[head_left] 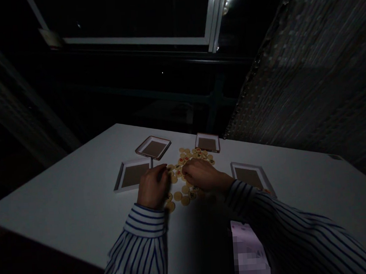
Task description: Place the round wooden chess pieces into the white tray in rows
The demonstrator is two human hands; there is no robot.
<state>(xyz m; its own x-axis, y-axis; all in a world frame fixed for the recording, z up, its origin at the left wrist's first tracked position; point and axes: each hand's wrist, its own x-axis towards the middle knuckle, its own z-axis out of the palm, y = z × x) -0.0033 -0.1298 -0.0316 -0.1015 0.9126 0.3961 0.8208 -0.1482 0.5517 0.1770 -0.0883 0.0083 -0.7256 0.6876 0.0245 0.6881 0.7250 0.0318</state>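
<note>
Nearest to us, our striped sleeves [145,251] are filling the near side, and a lit screen [248,238] is glowing just beside the right one. On the white table [79,172], many round pieces [185,189], some bearing red or black marks, are lying loosely in the middle. Our left hand [152,188] is bending at their left side, thumb and forefinger standing partly apart; its other fingers are hiding. Our right hand [202,175] is curling over the pieces; whether it is gripping any, we cannot tell. Four open trays [119,176] are lying around, far and near, left and right.
</note>
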